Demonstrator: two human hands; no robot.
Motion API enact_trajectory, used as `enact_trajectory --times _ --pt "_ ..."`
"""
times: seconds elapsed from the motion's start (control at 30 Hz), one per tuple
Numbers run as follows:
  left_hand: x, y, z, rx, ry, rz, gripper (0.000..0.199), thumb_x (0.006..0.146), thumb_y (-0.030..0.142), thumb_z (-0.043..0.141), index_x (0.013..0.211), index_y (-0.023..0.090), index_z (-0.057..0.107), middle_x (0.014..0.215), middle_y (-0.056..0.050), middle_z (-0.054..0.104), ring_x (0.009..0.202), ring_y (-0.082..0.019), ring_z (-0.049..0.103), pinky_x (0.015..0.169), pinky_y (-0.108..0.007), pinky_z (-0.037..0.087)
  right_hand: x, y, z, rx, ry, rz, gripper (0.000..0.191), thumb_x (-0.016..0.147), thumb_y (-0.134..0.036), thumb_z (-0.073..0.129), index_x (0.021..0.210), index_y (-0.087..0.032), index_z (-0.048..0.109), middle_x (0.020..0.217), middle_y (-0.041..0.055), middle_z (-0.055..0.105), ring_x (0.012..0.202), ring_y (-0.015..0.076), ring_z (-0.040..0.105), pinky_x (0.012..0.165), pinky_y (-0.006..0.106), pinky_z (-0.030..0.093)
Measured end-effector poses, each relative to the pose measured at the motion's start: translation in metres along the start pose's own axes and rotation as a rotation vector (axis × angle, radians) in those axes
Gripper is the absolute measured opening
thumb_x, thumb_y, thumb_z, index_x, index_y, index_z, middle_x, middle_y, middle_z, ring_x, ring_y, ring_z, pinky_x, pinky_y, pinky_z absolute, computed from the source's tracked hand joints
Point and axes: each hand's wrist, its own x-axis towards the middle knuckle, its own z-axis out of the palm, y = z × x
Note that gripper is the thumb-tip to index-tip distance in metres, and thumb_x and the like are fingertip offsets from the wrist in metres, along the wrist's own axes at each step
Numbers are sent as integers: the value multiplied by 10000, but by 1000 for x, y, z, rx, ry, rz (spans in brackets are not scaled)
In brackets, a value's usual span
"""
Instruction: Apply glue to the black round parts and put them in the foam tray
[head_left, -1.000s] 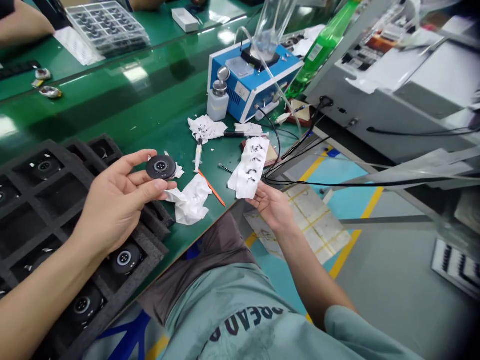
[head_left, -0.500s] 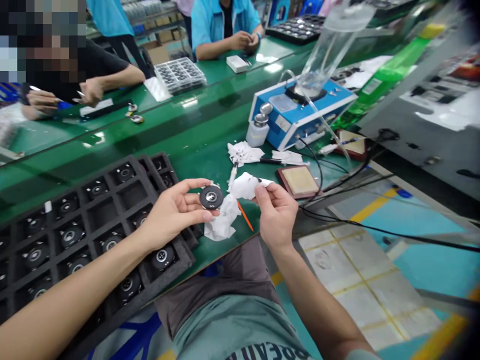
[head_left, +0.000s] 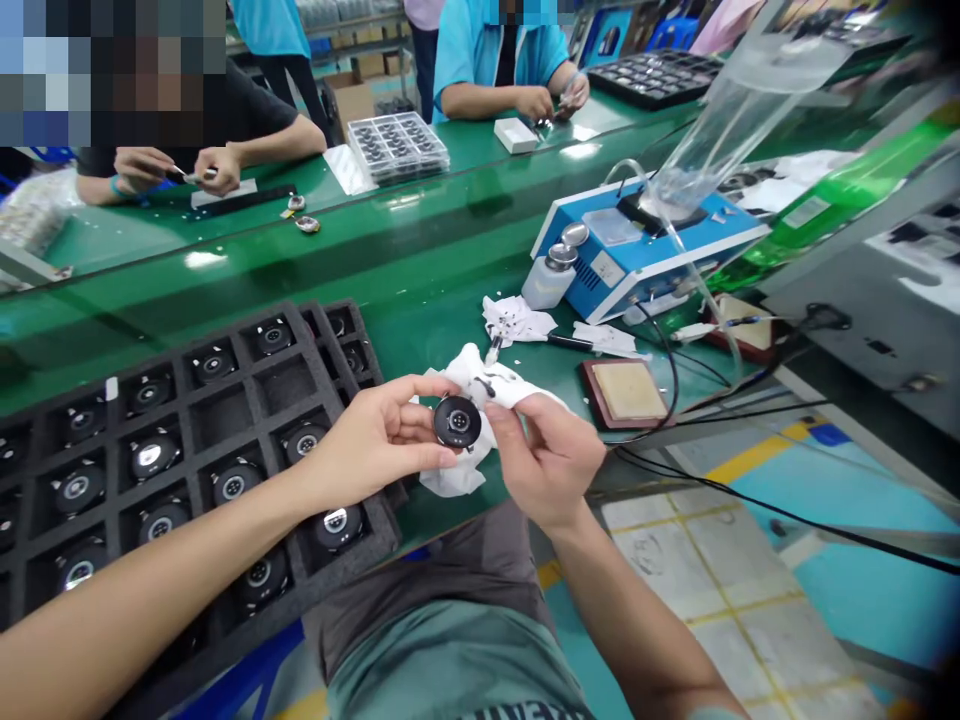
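Observation:
Between the thumb and fingers of my left hand [head_left: 375, 440] is a round black watch-like part [head_left: 457, 423], its ringed face toward me. My right hand [head_left: 551, 455] pinches a white wipe [head_left: 499, 384] with black smudges, close beside the part's right edge. Whether wipe and part touch I cannot tell. Another crumpled white wipe [head_left: 454, 479] lies on the green bench under my hands. Left of them, a dark foam tray [head_left: 221, 415] holds several similar round parts in square compartments, two of which in the upper right area hold nothing.
Behind my right hand stand a dispenser bottle [head_left: 551, 278], a blue box device [head_left: 637, 260] with a clear cylinder, and a green bottle [head_left: 832, 205]. A tan sponge pad [head_left: 630, 392] and black cables lie at right. People's hands work across the bench.
The wipe in my right hand has come up next to the round part. My left hand has shifted slightly right and down in view, and the part's face is tilted differently.

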Motion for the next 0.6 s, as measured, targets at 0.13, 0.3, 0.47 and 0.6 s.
enact_trajectory --times 0.13,0.3,0.47,0.6 --pt "1 -3 -1 -11 -38 -8 495 707 169 881 1130 173 624 858 -30 792 777 -167 761 795 -288 584 16 3 -7 -19 -153 -246 157 918 -170 652 776 -235 638 598 -40 630 502 106 541 519 256 439" --pt "2 -5 -3 45 -83 10 520 728 208 857 1205 143 660 837 -60 790 736 -190 752 702 -286 557 26 12 -14 -26 -296 -396 161 922 -168 625 784 -251 618 600 -34 645 553 137 583 550 270 445" --pt "3 -10 -3 34 -62 16 495 730 189 826 1196 122 672 810 -68 793 674 -176 735 639 -271 531 23 17 -14 -38 -327 -374 168 927 -177 614 777 -251 604 635 -21 659 592 152 608 560 280 439" --pt "2 -11 0 11 14 17 458 702 170 834 1128 111 674 749 -50 780 624 -160 714 606 -258 519 13 17 -15 -80 -302 -330 199 916 -163 622 741 -239 565 612 -22 618 565 139 574 529 270 407"
